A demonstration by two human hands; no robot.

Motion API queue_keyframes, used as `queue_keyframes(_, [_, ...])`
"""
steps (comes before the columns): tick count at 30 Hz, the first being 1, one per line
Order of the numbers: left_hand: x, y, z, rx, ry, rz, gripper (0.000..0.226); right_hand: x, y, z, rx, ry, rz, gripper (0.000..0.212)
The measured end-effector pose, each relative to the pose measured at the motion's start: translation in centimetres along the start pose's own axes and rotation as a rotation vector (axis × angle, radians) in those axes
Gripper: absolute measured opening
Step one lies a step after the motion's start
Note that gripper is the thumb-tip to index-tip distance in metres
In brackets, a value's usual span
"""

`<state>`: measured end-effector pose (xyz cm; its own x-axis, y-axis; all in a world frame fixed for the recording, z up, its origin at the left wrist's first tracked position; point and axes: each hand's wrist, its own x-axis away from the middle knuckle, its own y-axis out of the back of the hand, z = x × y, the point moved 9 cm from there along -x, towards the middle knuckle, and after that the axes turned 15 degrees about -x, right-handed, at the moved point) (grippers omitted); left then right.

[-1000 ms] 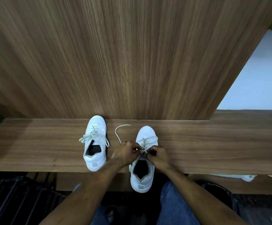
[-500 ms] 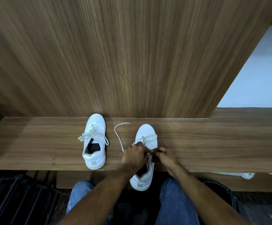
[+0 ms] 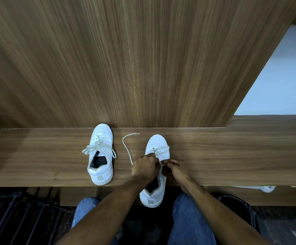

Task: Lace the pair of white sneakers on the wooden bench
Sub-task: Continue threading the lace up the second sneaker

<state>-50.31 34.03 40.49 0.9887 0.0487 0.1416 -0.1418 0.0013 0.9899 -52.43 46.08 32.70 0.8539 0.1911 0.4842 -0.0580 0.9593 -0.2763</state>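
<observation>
**Both hands at the laces of the right-hand sneaker**

Nearest, at 6 o'clock, blue jeans (image 3: 187,225) cover the knees, with a dark ribbed mat (image 3: 16,218) at 8 o'clock on the floor. Two bare forearms reach up from the bottom edge toward the middle. The left hand (image 3: 146,167) lies knuckles up over the sneaker's throat, fingers curled and gripping the lace (image 3: 126,147). The right hand (image 3: 174,167) sits just beside it at 3 o'clock, fingertips pinched at the eyelet edge; what they pinch is too small to tell for certain, though it looks like lace.

The right sneaker (image 3: 157,174) hangs heel-first over the near edge of the wooden surface (image 3: 232,156), toe pointing to 12 o'clock. A loose lace end curves away toward 11 o'clock and lies on the wood. The left sneaker (image 3: 101,154) stands fully on the surface at 9 o'clock of the hands, apart from them, laced with its ends splayed.

Beyond, a wood-grain wall panel (image 3: 126,59) rises from the surface's far edge. At 2 o'clock a pale floor (image 3: 276,85) shows.
</observation>
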Motion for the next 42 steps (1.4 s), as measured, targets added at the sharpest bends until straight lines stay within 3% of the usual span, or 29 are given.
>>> queue_keyframes(5, [0.2, -0.6, 0.7, 0.092, 0.012, -0.012, 0.025, -0.4, -0.6, 0.8, 0.273, 0.088, 0.046, 0.026])
queue_keyframes(8, [0.5, -0.9, 2.1, 0.175, 0.038, -0.101, 0.025, -0.9, -0.3, 2.9, 0.422, 0.214, -0.018, 0.031])
queue_keyframes(10, [0.8, -1.2, 2.9, 0.206, 0.056, -0.126, 0.032, -0.9, 1.0, 5.3, 0.332, 0.296, -0.135, 0.032])
queue_keyframes(14, [1.7, -2.5, 4.5, 0.288, 0.133, -0.031, 0.035, -1.3, 6.1, 9.8, -0.183, 0.423, -0.451, 0.029])
queue_keyframes(16, [1.9, -2.7, 4.6, 0.275, 0.128, -0.01, 0.03, -1.0, 7.6, 11.7, -0.076, 0.497, -0.555, 0.019])
queue_keyframes(17, [1.9, -2.6, 4.7, 0.273, 0.127, -0.013, 0.031, -0.7, 7.5, 12.3, 0.118, 0.502, -0.557, 0.016])
queue_keyframes(21, [1.9, -2.4, 4.8, 0.319, 0.159, -0.029, 0.045, 0.0, 2.9, 9.3, 0.854, 0.523, -0.236, 0.036])
queue_keyframes(25, [1.9, -2.3, 5.4, 0.338, 0.202, -0.023, 0.045, 1.0, -2.7, 3.2, 1.19, 0.538, 0.166, 0.022])
queue_keyframes(29, [1.9, -2.3, 5.6, 0.346, 0.218, -0.016, 0.041, 0.5, -2.7, 4.5, 1.031, 0.555, 0.066, 0.021])
queue_keyframes(30, [1.9, -2.3, 5.6, 0.346, 0.22, -0.014, 0.041, 0.4, -2.0, 5.7, 0.882, 0.562, -0.006, 0.02])
queue_keyframes(34, [2.1, -2.0, 5.7, 0.341, 0.236, -0.023, 0.041, 0.0, 2.7, 11.4, -0.083, 0.534, -0.29, 0.021])
queue_keyframes(36, [2.2, -2.1, 5.9, 0.355, 0.25, -0.018, 0.039, -0.6, 4.8, 12.6, -0.247, 0.536, -0.381, 0.02])
queue_keyframes(37, [2.2, -2.2, 5.9, 0.36, 0.254, -0.014, 0.038, -1.2, 5.5, 12.8, -0.176, 0.524, -0.413, 0.019])
queue_keyframes(39, [2.1, -2.3, 6.0, 0.361, 0.259, -0.009, 0.034, -1.3, 5.5, 13.0, 0.282, 0.47, -0.429, 0.019])
queue_keyframes(42, [2.0, -2.2, 5.9, 0.344, 0.259, -0.007, 0.028, -0.6, 2.8, 10.2, 0.959, 0.477, -0.222, 0.061])
